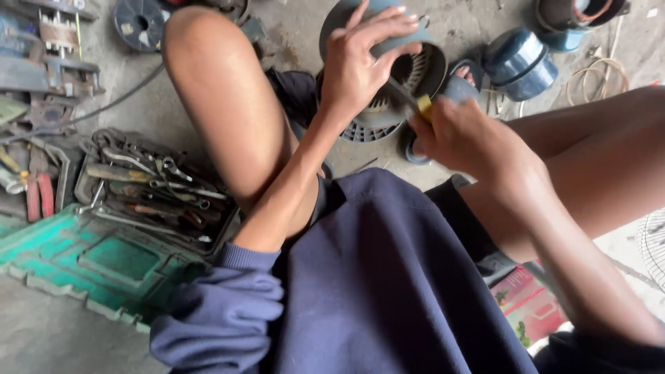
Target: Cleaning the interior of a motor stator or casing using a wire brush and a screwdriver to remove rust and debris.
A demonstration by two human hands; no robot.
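I sit on the floor with my knees apart. My left hand (pixel 360 62) grips the rim of a grey-blue round motor housing (pixel 415 69) with a slotted grille, which stands on the concrete between my legs. My right hand (pixel 457 135) is closed on a screwdriver with a yellow handle (pixel 424 105); its dark shaft points up-left into the housing's opening. The tip is hidden behind my left hand.
A tray of wrenches, pliers and screwdrivers (pixel 145 190) lies at the left, beside a green plastic lid (pixel 90 263). Blue motor casings (pixel 519 62) and a wire coil (pixel 599 76) sit at the upper right. A fan grille (pixel 654 246) shows at the right edge.
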